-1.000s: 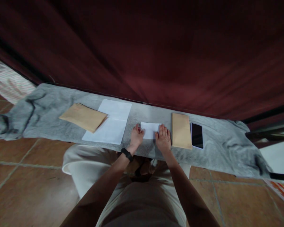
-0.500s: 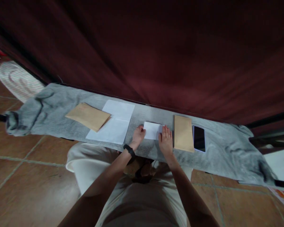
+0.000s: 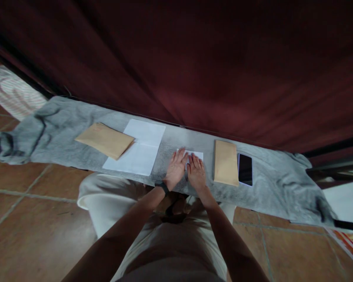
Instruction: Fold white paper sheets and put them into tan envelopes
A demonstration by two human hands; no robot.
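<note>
Both palms lie flat on a small folded white paper (image 3: pixel 198 154) in front of me, covering most of it. On its left part rests my left hand (image 3: pixel 176 167), fingers stretched out and a dark band at the wrist. Close beside it, my right hand (image 3: pixel 196 172) lies on the middle of the paper with its fingers straight. A brown envelope (image 3: pixel 226 162) lies right of my hands. To their left are white sheets (image 3: pixel 145 150) with a fold line, partly under a stack of brown envelopes (image 3: pixel 106 140).
A phone (image 3: pixel 245 169) with a dark screen lies just right of the single envelope. Grey cloth (image 3: pixel 270 184) covers the narrow bench, bunched at both ends. A dark red curtain (image 3: pixel 194 78) hangs along the far edge. Tiled floor (image 3: pixel 32 219) shows below.
My left hand has gone from gripping the paper's left edge to lying flat on it. My right hand has slid left from the right edge to the middle. The view has shifted slightly.
</note>
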